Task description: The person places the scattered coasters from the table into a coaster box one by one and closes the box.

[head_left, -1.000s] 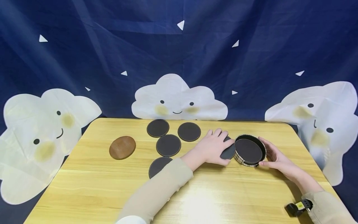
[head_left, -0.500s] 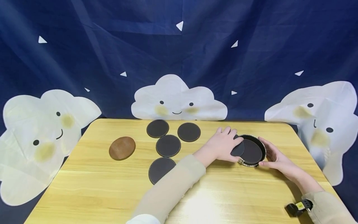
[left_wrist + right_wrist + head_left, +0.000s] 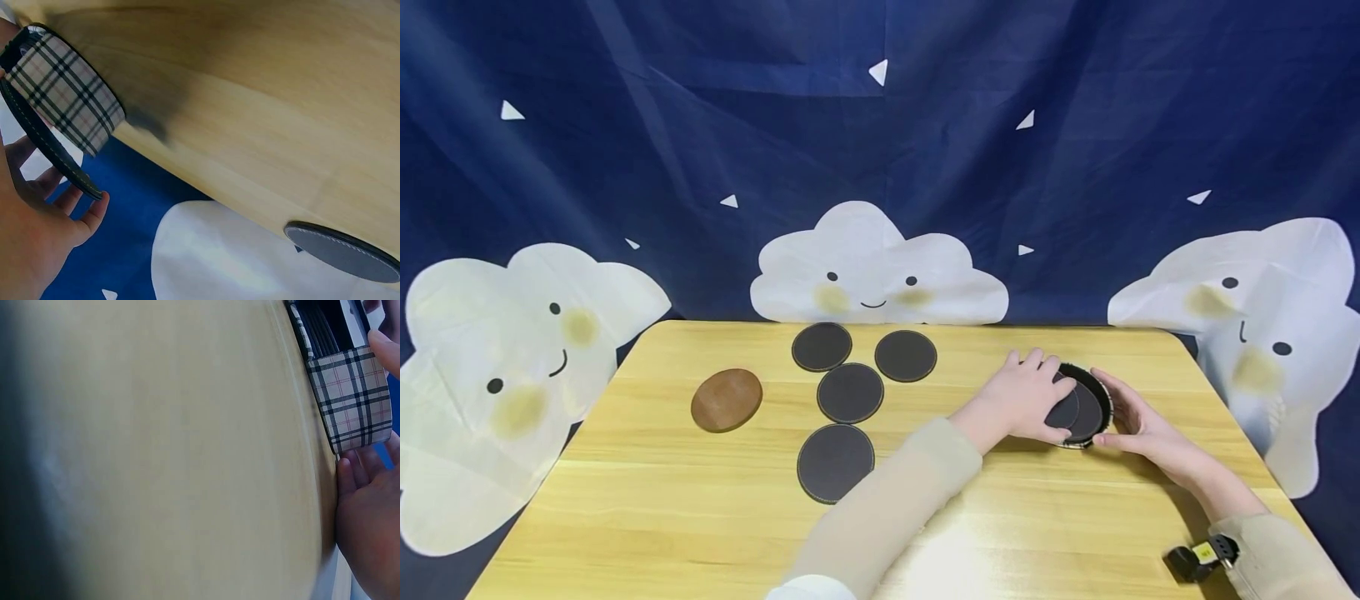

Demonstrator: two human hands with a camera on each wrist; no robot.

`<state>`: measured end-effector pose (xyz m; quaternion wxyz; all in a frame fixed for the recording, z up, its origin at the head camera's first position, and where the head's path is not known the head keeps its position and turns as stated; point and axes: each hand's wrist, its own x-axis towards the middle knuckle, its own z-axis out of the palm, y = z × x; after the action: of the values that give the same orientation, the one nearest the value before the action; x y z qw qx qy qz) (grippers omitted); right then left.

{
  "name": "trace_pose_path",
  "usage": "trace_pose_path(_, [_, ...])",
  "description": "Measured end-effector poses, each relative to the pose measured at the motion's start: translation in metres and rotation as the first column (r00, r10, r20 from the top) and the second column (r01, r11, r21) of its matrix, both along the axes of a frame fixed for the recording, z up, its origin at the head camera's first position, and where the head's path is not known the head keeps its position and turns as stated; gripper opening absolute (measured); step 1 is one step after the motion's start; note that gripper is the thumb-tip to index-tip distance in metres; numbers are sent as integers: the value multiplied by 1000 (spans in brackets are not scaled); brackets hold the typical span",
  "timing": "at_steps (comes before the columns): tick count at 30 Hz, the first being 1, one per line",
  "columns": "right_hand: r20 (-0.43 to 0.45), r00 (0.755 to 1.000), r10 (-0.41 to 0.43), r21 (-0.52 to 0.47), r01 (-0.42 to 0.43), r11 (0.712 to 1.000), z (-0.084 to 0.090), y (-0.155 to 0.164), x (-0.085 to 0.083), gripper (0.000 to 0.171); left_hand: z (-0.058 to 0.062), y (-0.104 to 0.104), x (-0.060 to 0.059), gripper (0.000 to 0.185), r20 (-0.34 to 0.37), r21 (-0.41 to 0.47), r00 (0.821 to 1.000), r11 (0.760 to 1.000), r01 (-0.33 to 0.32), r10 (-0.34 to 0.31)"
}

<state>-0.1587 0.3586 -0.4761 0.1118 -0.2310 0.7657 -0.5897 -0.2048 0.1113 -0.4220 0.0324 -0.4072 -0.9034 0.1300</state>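
My left hand (image 3: 1028,398) grips a round black coaster (image 3: 1064,410) by its edge, at the left side of a round holder. The left wrist view shows this coaster (image 3: 53,147) tilted at the holder's open mouth, with white stitching along its edge. Beige, black and red plaid covers the outside of the holder (image 3: 353,397), which lines dark inside. Fingers and thumb of my right hand (image 3: 1142,427) hold the holder's right side. Through a gap in its wall, the right wrist view shows several stacked coasters (image 3: 320,330).
Several black coasters lie flat mid-table, including a front one (image 3: 836,463) and a back right one (image 3: 906,356). A brown round disc (image 3: 726,400) lies at the left. A blue curtain (image 3: 820,125) with white clouds hangs behind the wooden table (image 3: 647,517).
My left hand has moved right with the coaster, from beside the holder to over its left part. The right hand and the holder have stayed in place.
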Motion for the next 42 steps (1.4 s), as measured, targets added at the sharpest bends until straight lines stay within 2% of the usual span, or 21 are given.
trace_pose_path(13, [11, 1000, 7, 8, -7, 1000, 1, 0, 0, 96, 2, 22, 1, 78, 40, -25, 998, 998, -52, 53])
trace_pose_path(22, [15, 1000, -11, 15, 11, 1000, 0, 0, 0, 94, 0, 35, -3, 84, 90, 18, 991, 995, -103, 101])
trace_pose_path(29, [22, 1000, -8, 6, 8, 1000, 0, 0, 0, 95, 0, 39, -2, 82, 131, 21, 986, 994, -103, 99])
trace_pose_path(42, [2, 1000, -4, 18, 4, 1000, 0, 1, 0, 95, -4, 43, -1, 79, 129, 24, 987, 994, -105, 101])
